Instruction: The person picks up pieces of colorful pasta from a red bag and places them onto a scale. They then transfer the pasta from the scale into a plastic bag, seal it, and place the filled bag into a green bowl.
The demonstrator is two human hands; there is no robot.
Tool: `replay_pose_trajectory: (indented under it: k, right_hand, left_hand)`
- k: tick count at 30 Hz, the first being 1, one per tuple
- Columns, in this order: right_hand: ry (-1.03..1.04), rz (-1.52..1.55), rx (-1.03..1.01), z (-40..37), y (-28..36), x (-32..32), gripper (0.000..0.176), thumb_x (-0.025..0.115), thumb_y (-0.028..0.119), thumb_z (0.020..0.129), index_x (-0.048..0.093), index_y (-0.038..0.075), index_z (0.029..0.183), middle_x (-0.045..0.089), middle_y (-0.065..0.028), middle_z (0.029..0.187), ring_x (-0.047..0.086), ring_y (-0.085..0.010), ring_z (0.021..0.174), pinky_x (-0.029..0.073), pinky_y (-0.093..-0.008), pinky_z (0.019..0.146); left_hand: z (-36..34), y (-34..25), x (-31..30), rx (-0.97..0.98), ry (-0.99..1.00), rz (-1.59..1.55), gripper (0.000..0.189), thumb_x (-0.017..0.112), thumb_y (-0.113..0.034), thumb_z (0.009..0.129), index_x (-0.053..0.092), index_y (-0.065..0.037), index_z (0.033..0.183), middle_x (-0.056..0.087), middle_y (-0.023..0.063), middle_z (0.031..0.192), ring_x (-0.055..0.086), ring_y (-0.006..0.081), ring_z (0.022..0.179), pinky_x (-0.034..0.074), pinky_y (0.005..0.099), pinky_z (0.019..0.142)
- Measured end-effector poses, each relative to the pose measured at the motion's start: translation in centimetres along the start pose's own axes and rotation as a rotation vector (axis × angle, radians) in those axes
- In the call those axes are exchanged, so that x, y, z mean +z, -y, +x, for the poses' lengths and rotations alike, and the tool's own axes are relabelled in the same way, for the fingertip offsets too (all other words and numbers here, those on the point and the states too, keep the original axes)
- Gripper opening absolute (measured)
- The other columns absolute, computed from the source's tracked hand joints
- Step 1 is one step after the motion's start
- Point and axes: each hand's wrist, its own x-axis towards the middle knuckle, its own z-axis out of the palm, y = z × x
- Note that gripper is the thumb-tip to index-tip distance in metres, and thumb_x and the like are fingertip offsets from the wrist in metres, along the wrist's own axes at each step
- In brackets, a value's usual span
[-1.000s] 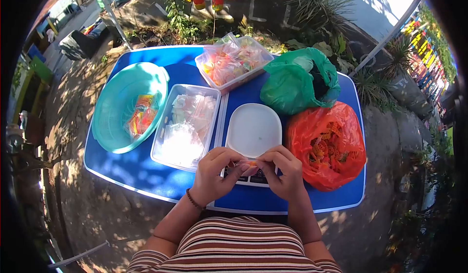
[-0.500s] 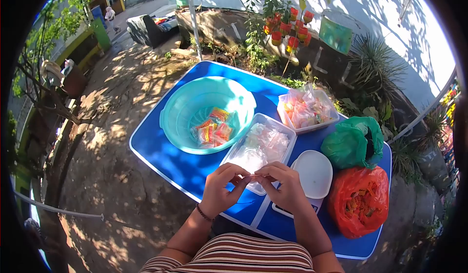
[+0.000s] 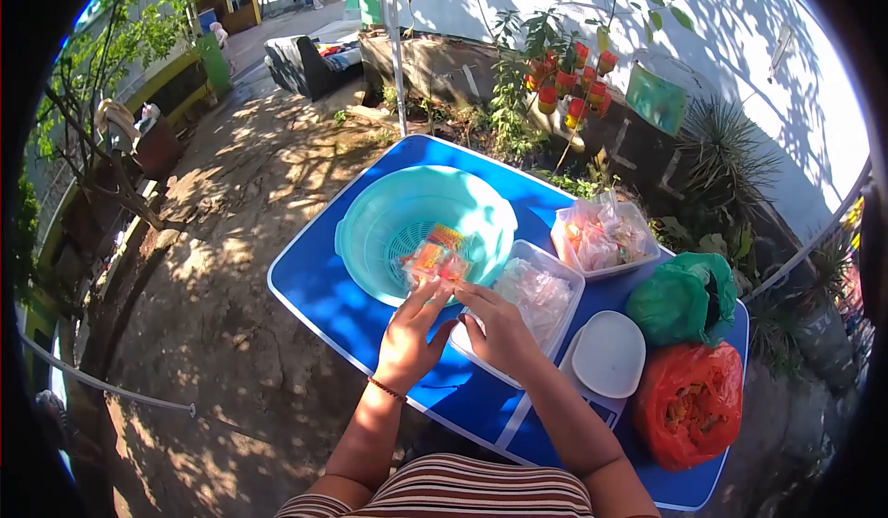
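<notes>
A turquoise basket (image 3: 370, 213) stands on the blue table (image 3: 314, 282), with several orange and yellow packets (image 3: 442, 240) in clear plastic inside. At the basket's near rim are my left hand (image 3: 413, 333) and my right hand (image 3: 499, 329), fingertips close together beside the packets. My left hand's fingers are stretched forward, with the thumb apart. The fingers of my right hand are also extended, its thumb apart. Whether a packet at the fingertips is touched is unclear. Right of the basket lies a clear tub (image 3: 575, 287) of whitish plastic packets, partly under my right hand.
Farther back is a second tub (image 3: 638, 264) of wrapped packets. A white scale with a plate (image 3: 609, 353), a green bag (image 3: 671, 301) and a red bag (image 3: 652, 407) of orange pieces stand at the right. A metal pole (image 3: 399, 74) rises behind the table.
Both hands have moved forward from over the whitish tub to the basket's near rim, and their pinched fingers have opened out. The view has shifted, so the table appears lower and farther right.
</notes>
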Motion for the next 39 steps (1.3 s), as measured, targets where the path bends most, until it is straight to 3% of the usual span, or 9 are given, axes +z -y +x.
replay_pose_trajectory:
  k: [6,9,13,16,29,32,35,38,39]
  right_hand:
    - [-0.165,-0.142,0.021,-5.7,0.6,-2.9,0.029,0.07,-0.002,0.087,0.07,-0.001,0.116,0.069,-0.0176,0.114,0.068,-0.0357,0.103,0.055,-0.042,0.089]
    - [-0.242,-0.192,0.148,-9.6,1.4,-5.6,0.026,0.072,-0.003,0.085,0.072,0.0,0.111,0.07,-0.016,0.108,0.068,-0.0337,0.1,0.056,-0.0402,0.086]
    - [-0.38,-0.311,0.294,-14.5,1.8,-9.5,0.017,0.07,-0.003,0.085,0.073,-0.002,0.102,0.07,-0.0145,0.098,0.066,-0.0337,0.093,0.054,-0.0408,0.082]
    - [-0.455,-0.521,0.475,-18.3,-0.2,-11.7,0.016,0.069,-0.003,0.085,0.073,-0.001,0.101,0.069,-0.0154,0.096,0.066,-0.0342,0.093,0.054,-0.041,0.082]
    - [-0.398,-0.66,0.585,-19.4,-4.8,-11.4,0.01,0.068,0.003,0.087,0.067,-0.002,0.095,0.062,-0.0157,0.092,0.061,-0.035,0.092,0.052,-0.0453,0.082]
    - [-0.415,-0.627,0.641,-19.1,-4.4,-10.9,0.01,0.066,0.003,0.089,0.063,-0.002,0.097,0.063,-0.0163,0.092,0.062,-0.0372,0.092,0.052,-0.0452,0.083]
    - [-0.486,-0.263,0.571,-18.8,-3.0,-10.1,0.014,0.069,0.001,0.088,0.063,-0.003,0.101,0.065,-0.0169,0.094,0.066,-0.0362,0.087,0.054,-0.0429,0.078]
    - [-0.27,0.222,0.424,-18.5,-0.2,-10.3,0.018,0.073,-0.001,0.086,0.064,-0.002,0.101,0.067,-0.0156,0.094,0.07,-0.0323,0.084,0.056,-0.038,0.074]
    - [-0.266,0.19,0.391,-18.7,0.1,-10.4,0.019,0.074,-0.002,0.085,0.065,-0.001,0.101,0.067,-0.0147,0.094,0.07,-0.0308,0.084,0.056,-0.0367,0.074]
  left_hand:
    - [-0.7,-4.1,1.9,0.103,0.114,-0.001,0.042,0.082,-0.01,0.081,0.072,-0.011,0.123,0.067,0.0104,0.131,0.061,0.0342,0.127,0.044,0.0515,0.11]
    - [-1.3,-6.4,4.1,0.146,0.224,-0.091,0.038,0.078,-0.016,0.087,0.07,-0.015,0.124,0.065,0.0062,0.133,0.058,0.0326,0.131,0.038,0.0568,0.115]
    - [-1.7,-9.6,7.8,0.245,0.369,-0.203,0.034,0.076,-0.018,0.089,0.07,-0.017,0.122,0.066,0.0036,0.132,0.057,0.0279,0.132,0.031,0.0546,0.12]
    - [-2.1,-11.8,10.3,0.299,0.462,-0.291,0.031,0.079,-0.017,0.087,0.073,-0.016,0.117,0.067,0.0042,0.129,0.058,0.0287,0.132,0.032,0.0556,0.12]
    - [-2.4,-13.7,11.3,0.308,0.539,-0.279,0.029,0.081,-0.016,0.084,0.075,-0.016,0.113,0.07,0.0023,0.125,0.058,0.027,0.132,0.03,0.0552,0.121]
    - [-2.0,-13.8,11.1,0.299,0.506,-0.269,0.03,0.082,-0.014,0.082,0.076,-0.016,0.112,0.071,0.0033,0.124,0.059,0.0276,0.13,0.031,0.055,0.12]
    - [-1.5,-14.1,10.9,0.297,0.433,-0.284,0.029,0.081,-0.014,0.083,0.075,-0.016,0.111,0.071,0.0035,0.122,0.061,0.0278,0.127,0.032,0.0541,0.118]
    - [-1.1,-14.4,10.7,0.316,0.34,-0.284,0.024,0.079,-0.017,0.085,0.076,-0.015,0.109,0.071,0.0046,0.12,0.063,0.0278,0.122,0.034,0.052,0.116]
    - [-1.1,-14.5,10.6,0.317,0.317,-0.291,0.024,0.079,-0.017,0.086,0.076,-0.015,0.109,0.071,0.0049,0.119,0.063,0.0279,0.122,0.035,0.0517,0.116]
